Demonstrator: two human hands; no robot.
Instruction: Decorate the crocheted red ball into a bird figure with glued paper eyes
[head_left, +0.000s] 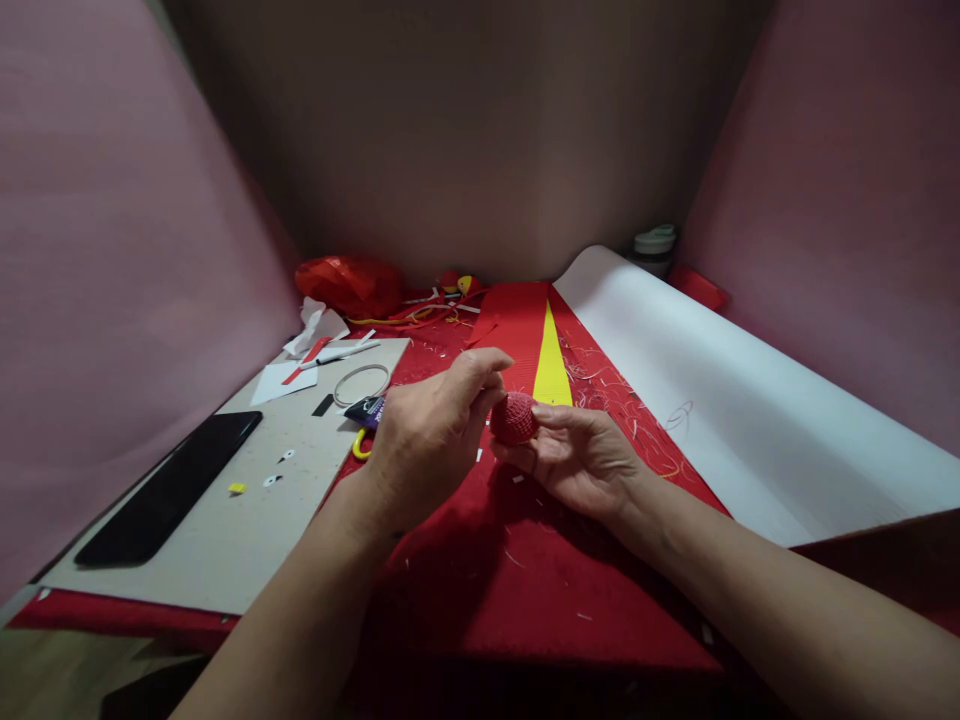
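A small red dome-shaped piece with a ridged, coiled surface (515, 418) is held above the red cloth. My right hand (574, 455) grips it from the right, thumb on the upper side and fingers below. At its upper left is my left hand (431, 440), back towards me and fingers curled closed. Those fingertips meet or nearly meet the piece; what they pinch, if anything, is hidden. Just left of that hand, a dark tube or packet (365, 411) and a yellow scissor-like handle (361, 446) are partly covered by it.
On a grey board (202, 540) lie a black phone (172, 490), a ring (361, 384), paper eyes (272, 481) and a yellow scrap (237, 489). Red corrugated paper (514, 310), a yellow strip (553, 365) and a large white sheet (720, 390) lie beyond. A red bag (349, 285) sits back left.
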